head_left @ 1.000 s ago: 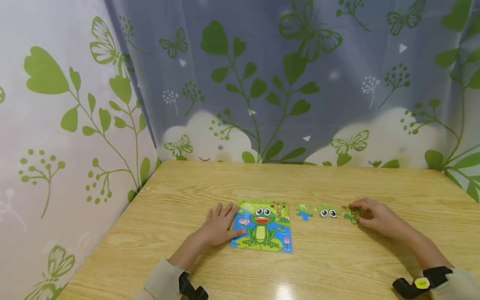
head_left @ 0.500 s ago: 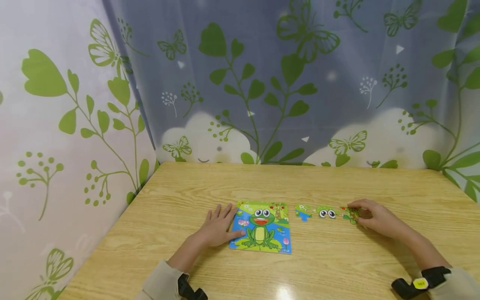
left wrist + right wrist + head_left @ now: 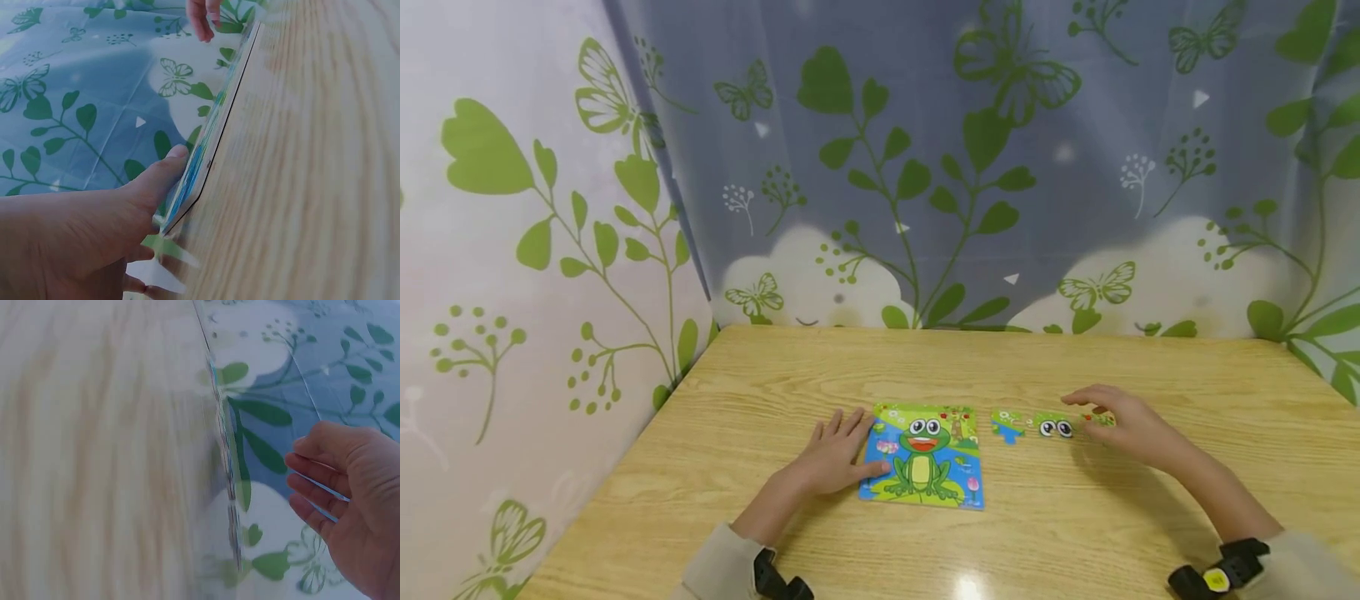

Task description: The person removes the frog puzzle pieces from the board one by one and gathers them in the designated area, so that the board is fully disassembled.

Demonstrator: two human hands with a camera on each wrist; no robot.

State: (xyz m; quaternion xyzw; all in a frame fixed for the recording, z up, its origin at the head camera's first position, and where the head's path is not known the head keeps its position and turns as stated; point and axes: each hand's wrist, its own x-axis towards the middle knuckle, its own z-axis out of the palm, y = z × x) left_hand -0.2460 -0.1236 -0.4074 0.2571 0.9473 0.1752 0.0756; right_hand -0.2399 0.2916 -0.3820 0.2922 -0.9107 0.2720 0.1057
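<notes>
A square frog puzzle (image 3: 921,458) lies flat on the table. My left hand (image 3: 829,462) rests at its left side, fingers spread and thumb over the edge; the left wrist view shows the thumb against the puzzle board (image 3: 199,159). To the right, three puzzle pieces lie in a row: a blue and green piece (image 3: 1007,427), a piece with the frog's eyes (image 3: 1056,427) and a green piece with red spots (image 3: 1107,419). Over the last piece my right hand (image 3: 1138,429) hovers, partly hiding it. Its fingers bend loosely around nothing, plain also in the right wrist view.
The wooden table (image 3: 820,358) carries the puzzle and pieces. Behind it hangs a blue curtain (image 3: 1067,200) printed with leaves and butterflies, and a pale printed curtain (image 3: 482,250) stands at the left. Each wrist wears a black strap with a camera.
My right hand has come off the rightmost piece, lifting and moving left over the row. That piece stays on the table. My left hand has stayed at the frog puzzle.
</notes>
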